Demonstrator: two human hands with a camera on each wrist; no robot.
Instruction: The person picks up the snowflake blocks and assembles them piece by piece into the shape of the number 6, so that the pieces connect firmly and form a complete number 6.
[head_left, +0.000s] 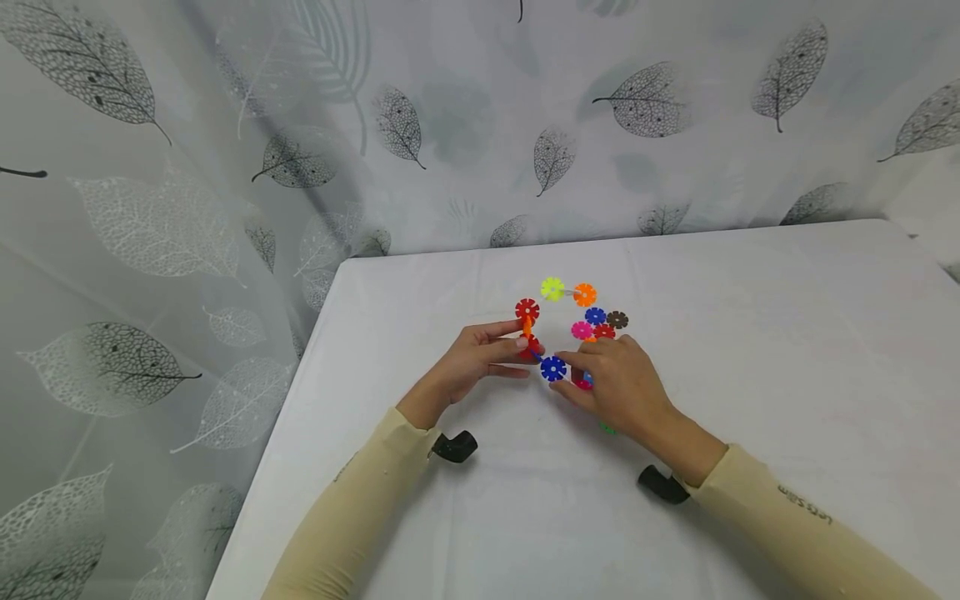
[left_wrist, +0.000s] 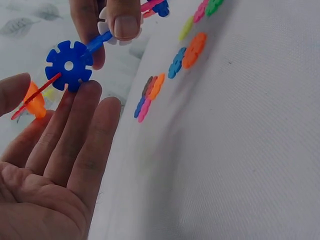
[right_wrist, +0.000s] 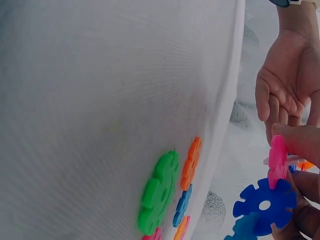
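A chain of slotted plastic snowflake discs runs between the two hands. My left hand (head_left: 468, 358) pinches a red disc (left_wrist: 44, 90) between thumb and forefinger, its other fingers stretched out under a blue disc (left_wrist: 69, 66). An orange disc (left_wrist: 36, 102) joins on beside the red one. My right hand (head_left: 618, 383) grips the chain at its other side, thumb and fingertips on a white disc (left_wrist: 105, 22). Close to its fingers in the right wrist view are a pink disc (right_wrist: 278, 157), a dark blue disc (right_wrist: 265, 206) and a lighter blue disc (right_wrist: 243, 227).
On the white table (head_left: 787, 358), beyond the right hand, lie loose discs, including a brown one (head_left: 617, 319). A green disc (right_wrist: 159, 192) lies nearer. Farther back are a yellow disc (head_left: 552, 289) and an orange disc (head_left: 585, 294) with a pale piece between. A leaf-print curtain (head_left: 465, 125) hangs behind.
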